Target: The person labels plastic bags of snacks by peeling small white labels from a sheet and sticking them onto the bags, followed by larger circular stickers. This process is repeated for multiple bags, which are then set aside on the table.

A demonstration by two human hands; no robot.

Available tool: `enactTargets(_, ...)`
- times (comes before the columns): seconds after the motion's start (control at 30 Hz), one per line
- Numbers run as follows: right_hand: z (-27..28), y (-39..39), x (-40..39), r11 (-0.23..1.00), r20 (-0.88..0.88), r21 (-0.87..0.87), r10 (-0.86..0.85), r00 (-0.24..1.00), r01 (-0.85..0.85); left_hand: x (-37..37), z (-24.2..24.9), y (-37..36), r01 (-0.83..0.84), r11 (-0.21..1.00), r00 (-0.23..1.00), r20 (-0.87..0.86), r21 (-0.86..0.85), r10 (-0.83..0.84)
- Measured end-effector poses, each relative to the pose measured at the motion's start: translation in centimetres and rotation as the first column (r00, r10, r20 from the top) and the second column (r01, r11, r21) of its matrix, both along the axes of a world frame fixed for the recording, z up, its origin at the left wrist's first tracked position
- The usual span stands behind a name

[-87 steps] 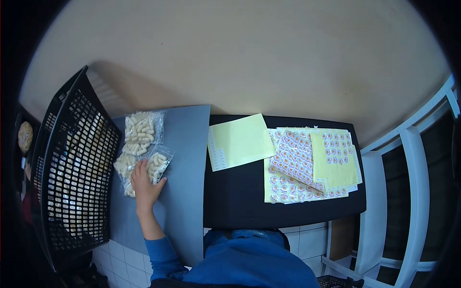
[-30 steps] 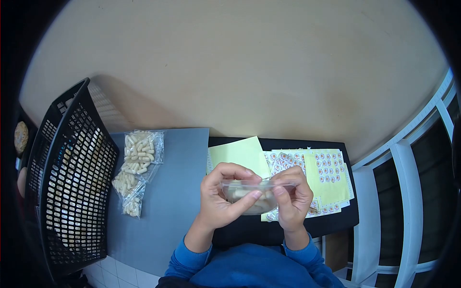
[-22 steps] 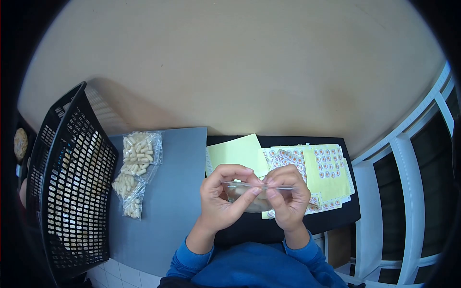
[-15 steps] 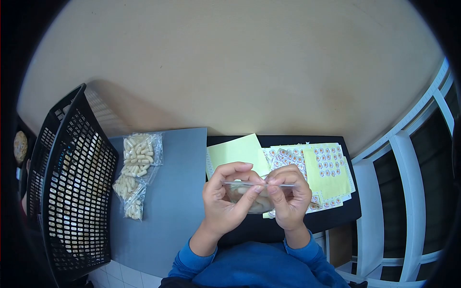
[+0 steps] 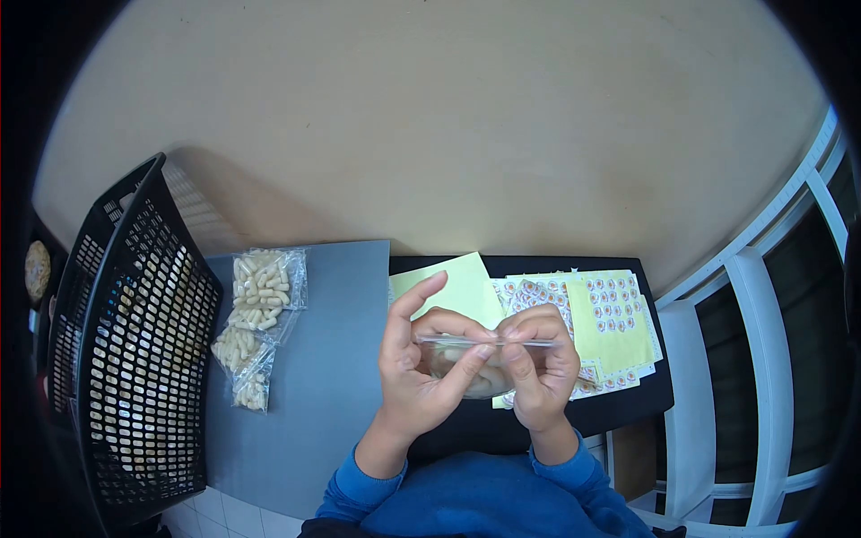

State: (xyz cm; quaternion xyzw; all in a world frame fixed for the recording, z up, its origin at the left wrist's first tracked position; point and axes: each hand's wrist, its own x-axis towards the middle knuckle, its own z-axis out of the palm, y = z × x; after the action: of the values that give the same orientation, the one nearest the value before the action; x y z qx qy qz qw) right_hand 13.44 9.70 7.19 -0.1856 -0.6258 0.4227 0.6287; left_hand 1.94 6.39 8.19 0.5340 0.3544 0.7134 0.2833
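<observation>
clear bag of capsules (image 5: pixel 466 368): held between both hands, long top edge running left to right. left hand (image 5: pixel 414 372) fingers pinched one end, forefinger raised; right hand (image 5: pixel 538 369) fingers pinched the other. spare bags (image 5: pixel 256 314) lay left on the worktop (image 5: pixel 332 359).

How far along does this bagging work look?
Done: three filled bags lie on the grey mat beside the basket. In hand: left hand and right hand pinch the top edge of another bag. Left: the sticker sheets lie untouched; no bag visibly carries one.
</observation>
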Motion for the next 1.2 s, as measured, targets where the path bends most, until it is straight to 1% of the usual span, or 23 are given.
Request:
enactTargets(0.03, 0.1, 0.0, -0.1, 1.000, -0.001, 0.001, 0.000, 1.000, 0.000, 0.0, 0.1, 0.0, 0.001, 1.000, 1.000, 0.019, -0.003, -0.001)
enactTargets(0.1, 0.2, 0.0, -0.2, 0.997, -0.150, -0.033, 0.061, 0.987, -0.067, 0.1, 0.1, 0.0, 0.002, 1.000, 0.999, 0.038, -0.004, -0.002)
enactTargets(0.13, 0.1, 0.1, -0.2, 0.997, -0.150, -0.032, 0.061, 0.987, -0.067, 0.1, 0.1, 0.1, -0.004, 1.000, 1.000, 0.030, -0.005, 0.004)
enactTargets(0.2, -0.2, 0.2, 0.1, 1.000, -0.079, 0.002, 0.020, 0.997, -0.020, 0.1, 0.0, 0.1, -0.007, 1.000, 1.000, 0.021, -0.005, 0.008)
enactTargets(0.3, -0.4, 0.1, 0.3, 1.000, -0.045, 0.014, -0.011, 0.999, 0.011, 0.2, -0.1, 0.2, -0.031, 0.999, 0.999, -0.011, 0.022, 0.031)
enactTargets(0.43, -0.4, 0.1, 0.4, 1.000, -0.049, 0.015, -0.014, 0.999, 0.015, 0.1, 0.0, 0.1, -0.025, 1.000, 1.000, 0.017, 0.010, 0.025)
enactTargets(0.5, -0.2, 0.2, 0.6, 0.998, -0.048, 0.050, -0.045, 0.998, 0.047, -0.2, 0.0, 0.1, -0.027, 1.000, 0.999, 0.019, 0.005, 0.027)
enactTargets(0.57, 0.1, 0.1, 0.8, 0.996, -0.031, 0.070, -0.060, 0.998, 0.062, -0.6, 0.1, 0.3, -0.062, 0.997, 0.998, -0.022, 0.047, 0.063)
enactTargets(0.7, 0.2, 0.1, 0.9, 0.991, -0.022, 0.091, -0.094, 0.995, 0.096, -1.0, 0.5, 0.0, -0.058, 0.998, 0.997, -0.049, 0.025, 0.059)
enactTargets(0.83, 0.0, 0.4, 1.1, 0.989, -0.023, 0.092, -0.113, 0.993, 0.115, -1.4, 0.6, 0.0, 0.011, 1.000, 1.000, -0.018, -0.007, -0.011)
enactTargets(0.9, -0.1, 0.5, 1.4, 0.985, 0.019, 0.113, -0.132, 0.991, 0.129, -1.5, 0.8, -0.1, 0.034, 0.999, 0.999, -0.003, -0.013, -0.034)
enactTargets(0.97, -0.3, 0.6, 1.6, 0.984, 0.039, 0.107, -0.145, 0.989, 0.140, -1.8, 0.8, -0.1, 0.118, 0.992, 0.993, 0.019, -0.038, -0.117)
enactTargets(1.0, -0.5, 0.6, 1.6, 0.983, 0.060, 0.102, -0.157, 0.986, 0.151, -2.1, 0.8, -0.1, 0.119, 0.992, 0.993, 0.021, -0.043, -0.118)
enactTargets(1.03, -0.8, 0.7, 1.6, 0.984, 0.062, 0.096, -0.158, 0.985, 0.152, -2.5, 0.9, -0.1, 0.201, 0.972, 0.980, 0.028, -0.122, -0.199)
enactTargets(1.07, -1.2, 0.8, 1.5, 0.995, 0.043, -0.060, -0.077, 0.996, 0.079, -3.2, 0.9, 0.0, 0.280, 0.939, 0.960, 0.041, -0.200, -0.278)
enactTargets(1.1, -1.7, 1.0, 1.5, 0.977, 0.011, -0.214, 0.001, 1.000, 0.001, -4.7, 0.1, 0.5, 0.333, 0.902, 0.922, -0.108, -0.273, -0.373)
enactTargets(1.13, -3.0, 1.2, 1.5, 0.975, 0.012, -0.220, 0.001, 1.000, 0.002, -5.5, -0.7, 0.7, 0.333, 0.901, 0.922, -0.105, -0.279, -0.374)
enactTargets(1.17, -5.0, 1.7, 1.7, 0.890, 0.009, -0.442, 0.125, 0.992, -0.108, -6.1, -1.4, 0.9, 0.190, 0.892, 0.926, -0.228, -0.411, -0.302)
enactTargets(1.2, -7.0, 2.2, 1.7, 0.745, -0.021, -0.636, 0.244, 0.970, -0.202, -6.8, -2.3, 1.3, 0.028, 0.859, 0.903, -0.356, -0.512, -0.241)
